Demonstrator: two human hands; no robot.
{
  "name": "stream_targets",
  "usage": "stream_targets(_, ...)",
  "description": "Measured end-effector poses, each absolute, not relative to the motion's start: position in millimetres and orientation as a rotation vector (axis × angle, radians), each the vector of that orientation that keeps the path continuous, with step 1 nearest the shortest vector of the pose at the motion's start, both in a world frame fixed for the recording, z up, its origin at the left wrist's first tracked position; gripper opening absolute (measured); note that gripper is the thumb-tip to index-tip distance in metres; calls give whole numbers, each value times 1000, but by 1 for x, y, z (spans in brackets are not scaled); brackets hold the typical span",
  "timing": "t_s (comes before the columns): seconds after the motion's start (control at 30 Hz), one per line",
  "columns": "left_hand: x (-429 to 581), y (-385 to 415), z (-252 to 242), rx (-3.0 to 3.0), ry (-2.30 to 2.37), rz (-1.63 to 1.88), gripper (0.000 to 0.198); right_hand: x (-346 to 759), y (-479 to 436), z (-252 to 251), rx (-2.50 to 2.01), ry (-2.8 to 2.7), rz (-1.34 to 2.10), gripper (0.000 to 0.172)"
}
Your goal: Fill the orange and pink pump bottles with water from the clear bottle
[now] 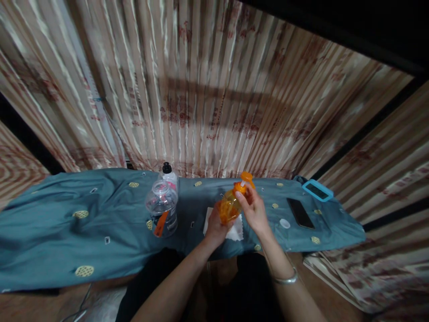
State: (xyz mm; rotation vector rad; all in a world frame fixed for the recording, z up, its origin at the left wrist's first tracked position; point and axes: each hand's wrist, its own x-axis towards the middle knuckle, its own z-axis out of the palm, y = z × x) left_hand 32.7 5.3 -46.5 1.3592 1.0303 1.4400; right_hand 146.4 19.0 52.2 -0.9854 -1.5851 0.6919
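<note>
A see-through orange bottle (230, 206) is held tilted above the bed, its neck leaning to the right. My left hand (215, 227) is wrapped around the lower part of its body. At the neck, the fingers of my right hand (254, 209) are closed on the orange top (239, 188). An orange lid piece (247, 176) stands out just beyond those fingers; whether it is joined to the bottle I cannot tell. Underneath lies a white paper or cloth (237, 231), partly covered by my left hand and the bottle.
Left of my hands stands a clear, uncapped plastic bottle (170, 226), with a black-capped bottle (172, 177) behind it. To the right lie a whitish disc (284, 223), a dark phone (300, 213) and a blue-framed digital clock (317, 190). Curtains (201, 89) hang behind the blue-green cover (110, 210).
</note>
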Motion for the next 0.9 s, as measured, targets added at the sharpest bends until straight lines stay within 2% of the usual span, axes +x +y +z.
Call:
stream_targets(0.2, 33, 5, -48, 1402, 991, 1475, 62, 148, 15, 48, -1061, -1570, 660, 40)
stream_targets(0.37, 33, 6, -48, 1399, 1032, 1476, 55, 172, 23, 80, -1006, -1707, 795, 72)
stream_targets(0.4, 33, 6, -47, 1401, 1043, 1472, 55, 177, 27, 88, -991, -1748, 838, 72)
stream_targets(0.5, 33, 7, -46, 1406, 1084, 1452, 56, 184, 40, 105, -926, -1905, 1009, 56)
stream_targets(0.63, 31, 6, -43, 1425, 1062, 1457, 53, 183, 48, 104, -883, -2014, 1079, 36)
stream_targets(0.8, 32, 7, -46, 1412, 1038, 1468, 58, 169, 34, 86, -1031, -1886, 776, 29)
stream_targets(0.9, 33, 8, -49, 1422, 1010, 1451, 61, 157, 21, 79, -1209, -1734, 537, 32)
